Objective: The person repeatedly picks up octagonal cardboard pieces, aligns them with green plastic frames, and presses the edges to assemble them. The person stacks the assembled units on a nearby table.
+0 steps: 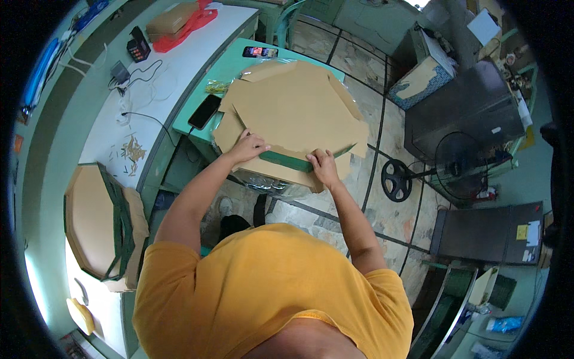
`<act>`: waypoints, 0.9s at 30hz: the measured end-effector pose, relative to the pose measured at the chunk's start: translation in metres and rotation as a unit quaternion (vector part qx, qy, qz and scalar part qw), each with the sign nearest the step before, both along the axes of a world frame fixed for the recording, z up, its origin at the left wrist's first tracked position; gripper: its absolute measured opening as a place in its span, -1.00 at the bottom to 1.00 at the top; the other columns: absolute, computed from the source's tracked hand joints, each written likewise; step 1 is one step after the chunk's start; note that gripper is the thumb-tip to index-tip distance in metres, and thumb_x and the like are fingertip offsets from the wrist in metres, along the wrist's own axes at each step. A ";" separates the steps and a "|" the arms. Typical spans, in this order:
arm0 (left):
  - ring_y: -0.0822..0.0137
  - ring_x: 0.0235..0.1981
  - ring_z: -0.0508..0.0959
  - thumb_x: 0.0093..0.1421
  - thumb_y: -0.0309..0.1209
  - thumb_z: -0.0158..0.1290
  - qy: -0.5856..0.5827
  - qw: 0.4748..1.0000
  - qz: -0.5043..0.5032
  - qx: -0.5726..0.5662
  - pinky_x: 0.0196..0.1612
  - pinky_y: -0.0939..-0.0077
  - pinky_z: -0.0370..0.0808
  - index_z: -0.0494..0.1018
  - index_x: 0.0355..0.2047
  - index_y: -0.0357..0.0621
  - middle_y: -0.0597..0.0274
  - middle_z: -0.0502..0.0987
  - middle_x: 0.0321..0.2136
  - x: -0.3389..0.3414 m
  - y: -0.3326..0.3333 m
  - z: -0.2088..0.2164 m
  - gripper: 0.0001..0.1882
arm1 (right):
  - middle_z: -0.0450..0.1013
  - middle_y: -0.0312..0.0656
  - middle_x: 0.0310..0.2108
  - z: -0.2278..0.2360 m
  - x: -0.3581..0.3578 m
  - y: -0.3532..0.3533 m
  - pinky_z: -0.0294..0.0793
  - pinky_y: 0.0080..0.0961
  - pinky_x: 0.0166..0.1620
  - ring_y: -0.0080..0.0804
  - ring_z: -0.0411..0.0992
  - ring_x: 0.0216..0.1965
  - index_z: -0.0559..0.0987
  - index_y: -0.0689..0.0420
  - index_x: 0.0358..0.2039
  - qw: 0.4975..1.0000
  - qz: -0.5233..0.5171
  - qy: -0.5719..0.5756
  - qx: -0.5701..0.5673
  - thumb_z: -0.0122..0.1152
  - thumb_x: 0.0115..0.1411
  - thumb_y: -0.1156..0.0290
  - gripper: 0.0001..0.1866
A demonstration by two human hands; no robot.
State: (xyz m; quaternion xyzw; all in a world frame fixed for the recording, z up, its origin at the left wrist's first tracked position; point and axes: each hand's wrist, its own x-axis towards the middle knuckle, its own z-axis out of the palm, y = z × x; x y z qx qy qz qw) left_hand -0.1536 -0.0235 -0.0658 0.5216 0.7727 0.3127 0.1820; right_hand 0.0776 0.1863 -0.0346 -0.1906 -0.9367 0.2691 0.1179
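Observation:
A large brown many-sided cardboard sheet (299, 102) lies on the small green table in front of me, its edges cut into flaps. Along the near edge one flap stands bent up, showing a dark green face (287, 160). My left hand (250, 147) is closed on the left end of this flap, fingers curled over the cardboard. At the flap's right end my right hand (323, 166) pinches it, thumb toward the green side. Below the near edge, more brown cardboard and shiny clear plastic (263, 182) show. The undersides of both hands are hidden.
Left of the cardboard, a black phone (205, 112) and another lit phone (260, 52) lie on the green table (197, 133). The white counter holds small brown pieces (133, 152), cables and green-edged octagonal cardboard trays (92, 218). A black pedestal fan (457, 164) stands right.

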 end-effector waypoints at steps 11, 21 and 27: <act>0.27 -0.11 0.46 0.04 -0.02 0.20 0.174 0.984 -0.018 0.005 0.31 -0.11 -0.06 0.54 -0.22 0.13 0.30 0.49 -0.36 0.030 -0.007 0.017 -0.64 | 0.41 -0.07 -0.22 0.002 0.008 -0.017 0.40 -0.23 -0.12 -0.10 0.39 -0.16 0.54 0.16 -0.20 0.971 0.129 0.049 0.196 0.27 0.09 0.21 -0.65; 0.24 -0.06 0.45 0.07 -0.14 0.18 0.252 0.960 -0.111 -0.054 0.26 -0.13 0.05 0.53 -0.32 -0.03 0.31 0.46 -0.31 0.036 -0.001 0.005 -0.72 | 0.40 -0.10 -0.38 -0.020 0.004 -0.036 0.32 -0.21 -0.13 -0.11 0.37 -0.23 0.52 0.19 -0.35 0.984 0.098 -0.051 0.137 0.25 0.03 0.38 -0.80; 0.19 -0.19 0.51 0.08 -0.06 0.19 0.215 0.955 0.094 0.183 0.08 0.08 0.35 0.52 -0.29 -0.08 0.17 0.49 -0.38 0.070 -0.021 0.049 -0.63 | 0.39 -0.13 -0.41 -0.002 0.003 -0.044 0.27 -0.21 -0.17 -0.13 0.37 -0.27 0.48 0.13 -0.44 0.984 0.098 0.006 0.151 0.27 -0.07 0.42 -0.82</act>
